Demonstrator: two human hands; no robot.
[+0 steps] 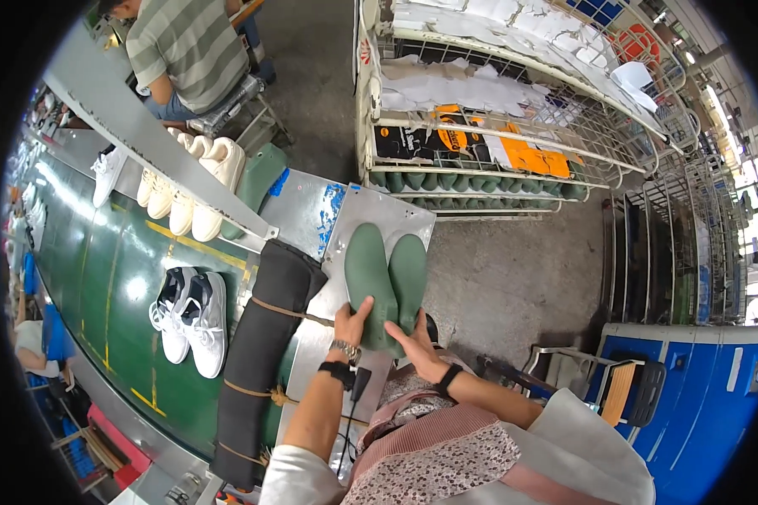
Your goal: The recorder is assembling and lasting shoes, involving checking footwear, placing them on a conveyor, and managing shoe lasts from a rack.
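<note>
A pair of green shoe lasts is held side by side over the metal ledge (312, 202), soles facing up and toes pointing away from me. My left hand (352, 326) is closed around the heel end of the left shoe last (365, 265). My right hand (421, 352) grips the heel end of the right shoe last (408, 265), its thumb lying across toward the left one. Some of the right fingers are hidden beneath. Left of my hands, a black padded roll (265, 337) tied with cord lies along the ledge.
White sneakers (195, 320) stand on the green conveyor belt (84, 252), with cream shoes (215, 185) farther up. A wire rack (480, 118) holding packs and rows of green lasts rises ahead. A seated person (185, 59) is at far left; a blue cabinet (699, 412) stands right.
</note>
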